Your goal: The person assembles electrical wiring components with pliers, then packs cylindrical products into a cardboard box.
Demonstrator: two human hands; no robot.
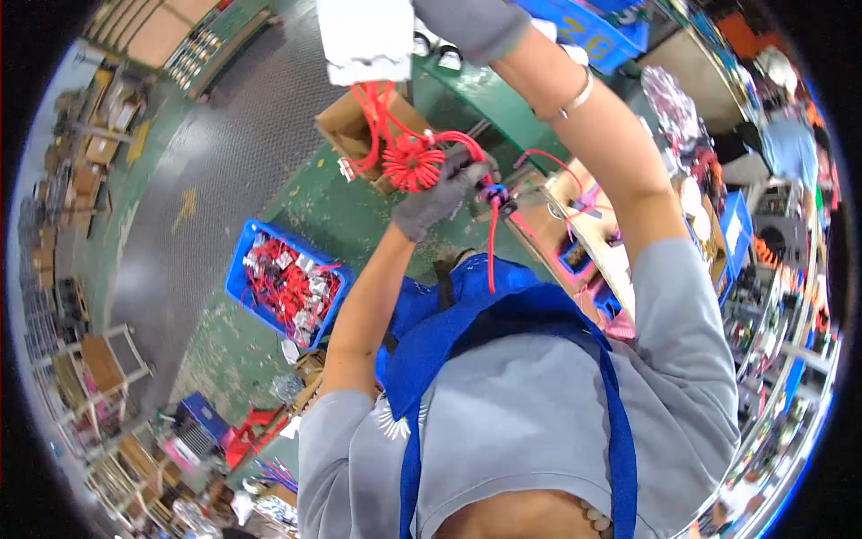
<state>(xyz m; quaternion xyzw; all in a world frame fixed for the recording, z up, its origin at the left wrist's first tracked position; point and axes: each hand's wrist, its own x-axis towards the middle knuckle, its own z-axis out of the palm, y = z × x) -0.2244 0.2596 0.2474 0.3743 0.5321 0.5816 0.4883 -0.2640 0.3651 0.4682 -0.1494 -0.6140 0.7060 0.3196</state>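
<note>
My left hand (435, 199), in a grey work glove, is closed around a bundle of red cables (458, 139). Beside its fingers hangs a tight red coil of wire (412, 163). Dark connectors with blue and purple parts (494, 197) sit at the bundle's lower end, and one red lead hangs down toward my apron. My right hand (476, 27), also gloved in grey, is raised at the top edge, its fingers mostly out of view. Next to it is a white bag-like piece (364, 40) with a ragged lower edge, and red wires run down from beneath it.
A blue crate (235, 280) full of red wire pieces stands on the floor to the left. Behind my left hand is an open cardboard box (337, 126). A green workbench (489, 94) bears a blue bin (620, 45). A wooden board (584, 225) with wires is close on the right.
</note>
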